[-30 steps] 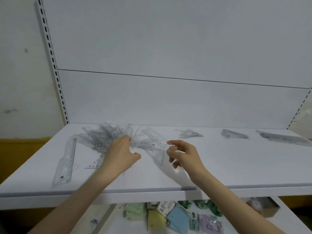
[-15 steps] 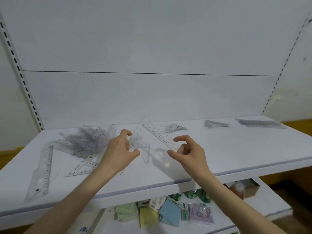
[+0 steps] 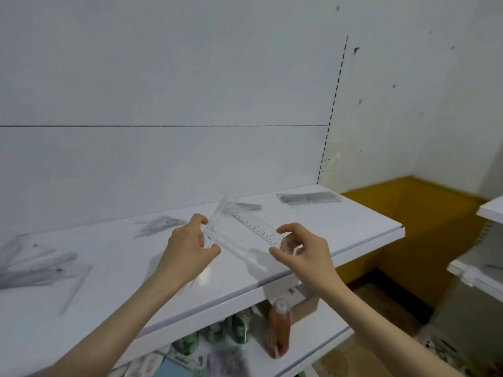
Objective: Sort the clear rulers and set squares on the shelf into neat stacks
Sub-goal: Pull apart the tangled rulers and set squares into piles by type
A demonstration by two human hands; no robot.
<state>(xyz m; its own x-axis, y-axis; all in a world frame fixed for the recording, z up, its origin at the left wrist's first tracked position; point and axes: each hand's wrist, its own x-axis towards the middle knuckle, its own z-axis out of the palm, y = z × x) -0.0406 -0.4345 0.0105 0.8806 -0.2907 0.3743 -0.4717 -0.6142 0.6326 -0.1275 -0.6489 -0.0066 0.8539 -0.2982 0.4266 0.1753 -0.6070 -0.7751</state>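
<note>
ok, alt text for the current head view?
Two bare hands hold a clear ruler between them above a white shelf, the left hand pinching one end and the right hand the other. A neat stack lies at the shelf's far right; a blurred loose pile lies at its left.

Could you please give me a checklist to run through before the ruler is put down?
1. Right hand grip on the clear ruler: ok, pinching its end.
2. Left hand grip: ok, holding the other end.
3. Only one piece held: cannot tell, clear edges overlap by the left hand.
4. Ruler stack at the right end of the shelf uncovered: ok.
5. Loose pile on the left sorted: not ok, scattered.
</note>
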